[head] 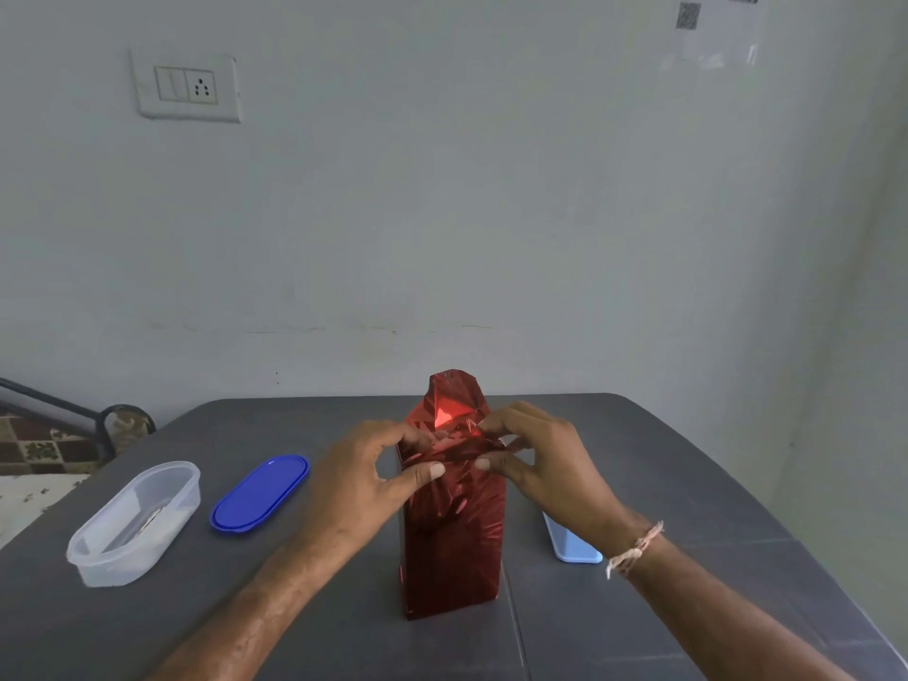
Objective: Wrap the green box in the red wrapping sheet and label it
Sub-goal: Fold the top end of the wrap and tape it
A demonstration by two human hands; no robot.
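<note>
Both forearms reach in from the bottom edge and meet at the top of the wrapped box [454,548], which stands upright on the middle of the grey table [688,484]. The red sheet [454,393] covers the whole box, and one flap stands up behind the hands. The left hand [363,476] grasps the gathered sheet at the top left corner, thumb on the front face and fingers curled over the top. The right hand [535,459] pinches the crumpled fold at the top right in the same way, and its wrist wears a thread band [634,550]. Left of the box lie a blue lid [260,493] and, farther left, a clear tub [135,523]. A pale blue thing [572,545] shows partly behind the right forearm. On the wall hangs a switch plate [189,86].
</note>
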